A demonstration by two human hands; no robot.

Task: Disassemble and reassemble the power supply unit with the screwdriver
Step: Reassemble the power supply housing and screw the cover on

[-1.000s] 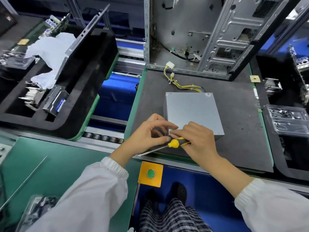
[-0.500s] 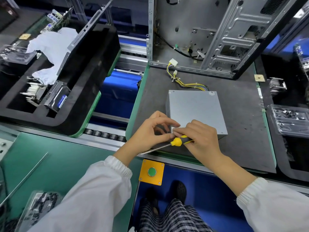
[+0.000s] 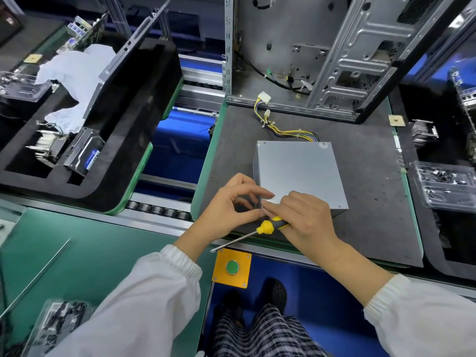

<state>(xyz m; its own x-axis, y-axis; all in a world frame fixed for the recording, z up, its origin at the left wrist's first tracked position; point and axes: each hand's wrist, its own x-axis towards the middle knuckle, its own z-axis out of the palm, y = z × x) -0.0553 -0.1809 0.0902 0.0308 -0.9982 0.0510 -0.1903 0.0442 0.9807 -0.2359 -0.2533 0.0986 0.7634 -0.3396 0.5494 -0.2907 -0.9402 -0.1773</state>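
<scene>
- The power supply unit (image 3: 298,173), a grey metal box, is set on the dark mat (image 3: 373,202), its near-left corner met by the fingertips of both hands.
- The screwdriver (image 3: 260,229) is gripped in the right hand (image 3: 306,220); its yellow-and-black handle is enclosed by curled fingers, and the shaft is pointed left and toward the person, away from the box.
- The left hand (image 3: 231,204) is curled, thumb and forefinger drawn together at the corner; whether anything is pinched between them cannot be told.
- A yellow cable bundle (image 3: 286,128) is seen beyond the fingers, behind the box, before the open computer case (image 3: 322,52).
</scene>
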